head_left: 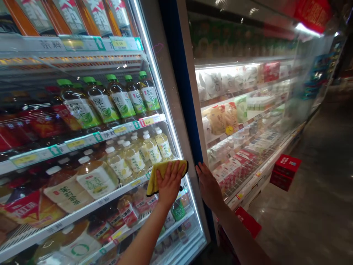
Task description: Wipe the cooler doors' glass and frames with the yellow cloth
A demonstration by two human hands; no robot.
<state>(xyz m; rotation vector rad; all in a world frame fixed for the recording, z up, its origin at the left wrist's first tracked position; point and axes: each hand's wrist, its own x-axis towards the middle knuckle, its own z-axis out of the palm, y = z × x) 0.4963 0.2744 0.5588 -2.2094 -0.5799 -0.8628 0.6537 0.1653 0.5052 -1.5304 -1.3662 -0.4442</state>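
My left hand (170, 181) lies spread on a yellow cloth (154, 179) with a dark edge, pressing it flat against the glass door (176, 141) of a drinks cooler, near the door's lit edge. To the right, my right hand (206, 182) rests at the dark blue strip (190, 117) between two coolers; its fingers point up and lie against the edge there. No object shows in that hand. Behind the glass, close to the cloth, stand white-capped bottles (150, 147) of a pale drink.
Green-capped tea bottles (100, 101) fill the shelf above. On the right runs an open chiller (248, 125) with packaged goods. Red boxes (285, 172) are beside it over the grey floor (309, 206). A red sign (314, 14) hangs at the upper right.
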